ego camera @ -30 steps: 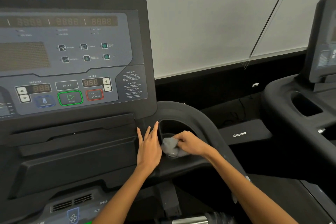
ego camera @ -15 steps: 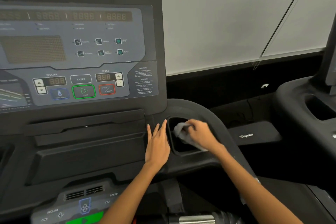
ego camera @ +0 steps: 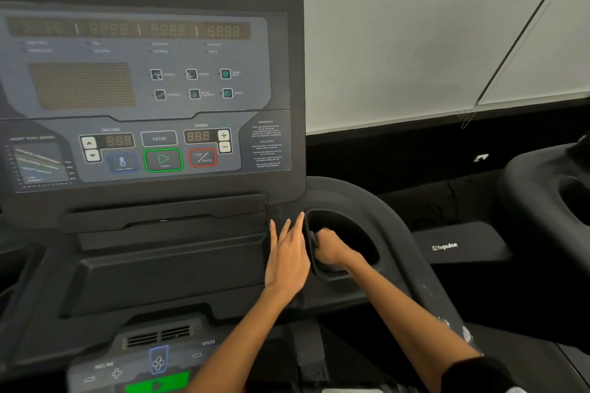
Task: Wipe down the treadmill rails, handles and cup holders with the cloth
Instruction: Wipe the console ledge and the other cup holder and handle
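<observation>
Two hands at the cup holder [ego camera: 357, 198], left hand [ego camera: 287, 260] flat, fingers spread, right hand [ego camera: 330, 249] inside, grip unclear, console [ego camera: 153, 89] behind.

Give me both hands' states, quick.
Left hand: open, flat on the console beside the cup holder.
Right hand: inside the cup holder, fingers curled; cloth barely visible, grip cannot be told.

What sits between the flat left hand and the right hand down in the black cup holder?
In the head view, only the cup holder's black plastic inner rim separates the left hand from the right hand; the left hand lies beside it.
</observation>
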